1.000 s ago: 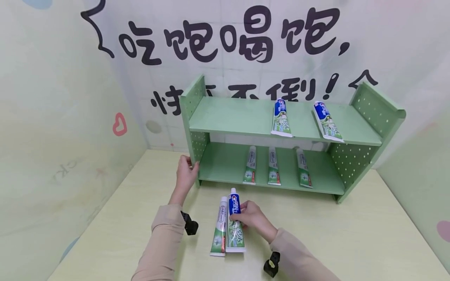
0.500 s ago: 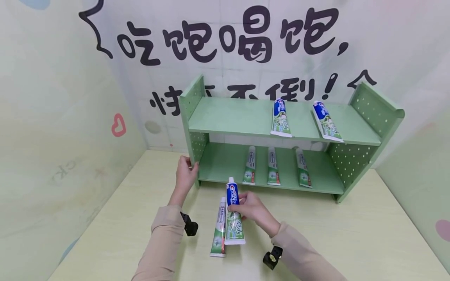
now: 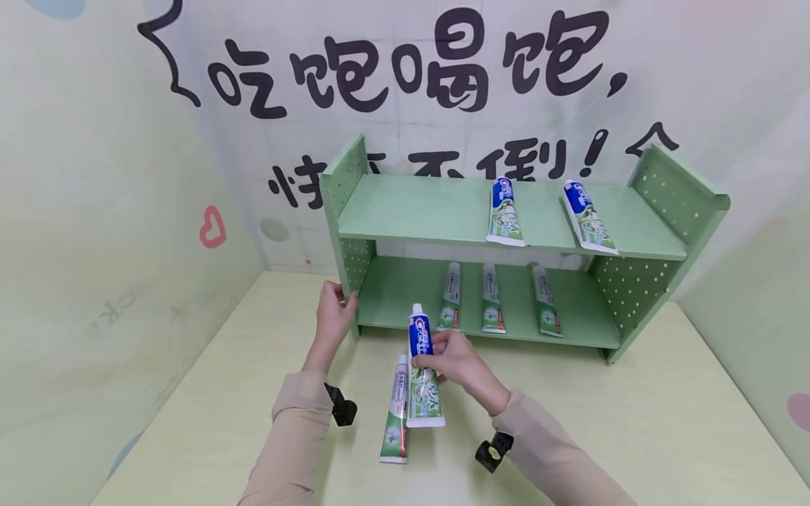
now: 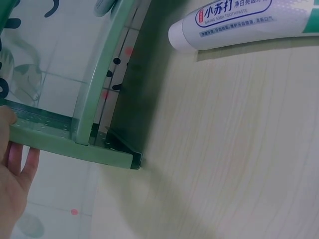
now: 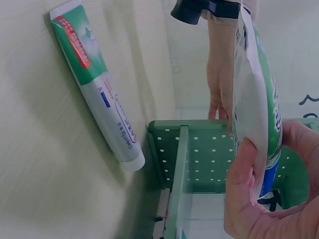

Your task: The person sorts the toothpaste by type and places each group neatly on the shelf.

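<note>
My right hand [image 3: 465, 367] pinches a blue-and-green toothpaste tube [image 3: 425, 400] between thumb and fingers, cap pointing away. The tube is lifted off the table, its flat end towards me in the right wrist view. Just left of it a grey-and-green toothpaste tube [image 3: 395, 414] lies on the table; "baking soda toothpaste" is printed on it in the left wrist view. My left hand [image 3: 334, 316] grips the left side panel of the green two-tier shelf [image 3: 411, 211], thumb on one side and fingers on the other [image 4: 31, 167].
On the upper tier lie two blue-and-green tubes [image 3: 506, 214], towards the right. The lower tier holds three grey-and-green tubes [image 3: 491, 299]. Perforated side panels [image 3: 680, 193] rise at both ends. A printed wall [image 3: 380, 126] stands behind the shelf.
My right hand has raised the blue-and-green toothpaste tube from beside the grey-and-green one and moved it towards the shelf. My left hand has stayed on the shelf panel.
</note>
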Demonstrator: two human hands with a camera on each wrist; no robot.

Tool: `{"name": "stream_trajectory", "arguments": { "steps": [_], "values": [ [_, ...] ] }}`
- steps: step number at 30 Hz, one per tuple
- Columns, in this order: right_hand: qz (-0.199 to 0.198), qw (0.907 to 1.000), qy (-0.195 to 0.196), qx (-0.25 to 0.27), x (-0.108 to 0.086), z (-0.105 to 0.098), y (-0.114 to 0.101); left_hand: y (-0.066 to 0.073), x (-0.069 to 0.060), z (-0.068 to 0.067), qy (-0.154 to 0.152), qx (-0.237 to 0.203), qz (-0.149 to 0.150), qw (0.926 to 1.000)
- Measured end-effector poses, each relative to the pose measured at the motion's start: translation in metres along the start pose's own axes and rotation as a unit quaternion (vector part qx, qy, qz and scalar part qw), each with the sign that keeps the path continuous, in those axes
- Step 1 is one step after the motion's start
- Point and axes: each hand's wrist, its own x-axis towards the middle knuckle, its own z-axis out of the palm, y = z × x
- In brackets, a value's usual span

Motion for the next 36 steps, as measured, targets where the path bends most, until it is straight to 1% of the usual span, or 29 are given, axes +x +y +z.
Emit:
{"name": "stream_trajectory", "arguments": {
  "steps": [6,12,20,27,31,36],
  "values": [
    [-0.005,0.9998,0.015,-0.009,-0.002,-0.003,-0.009,-0.004,0.001,0.001,-0.001,0.003,0.001,1.0000],
    [-0.005,0.9997,0.022,-0.006,-0.003,-0.009,-0.019,-0.003,0.002,-0.001,-0.001,0.003,0.004,1.0000],
    [-0.011,0.9996,0.024,0.013,-0.003,-0.014,-0.025,-0.002,0.001,-0.001,-0.005,-0.001,-0.001,1.0000],
    [-0.009,0.9992,0.037,0.013,-0.003,-0.016,-0.032,-0.003,0.002,-0.001,-0.002,0.005,0.005,1.0000],
    [-0.008,0.9992,0.036,0.017,-0.003,-0.016,-0.035,-0.002,0.001,-0.001,-0.003,0.003,0.002,1.0000],
    [-0.017,0.9988,0.042,0.019,-0.004,-0.017,-0.037,-0.003,0.000,-0.001,-0.002,0.003,0.002,1.0000]
  ]
}}
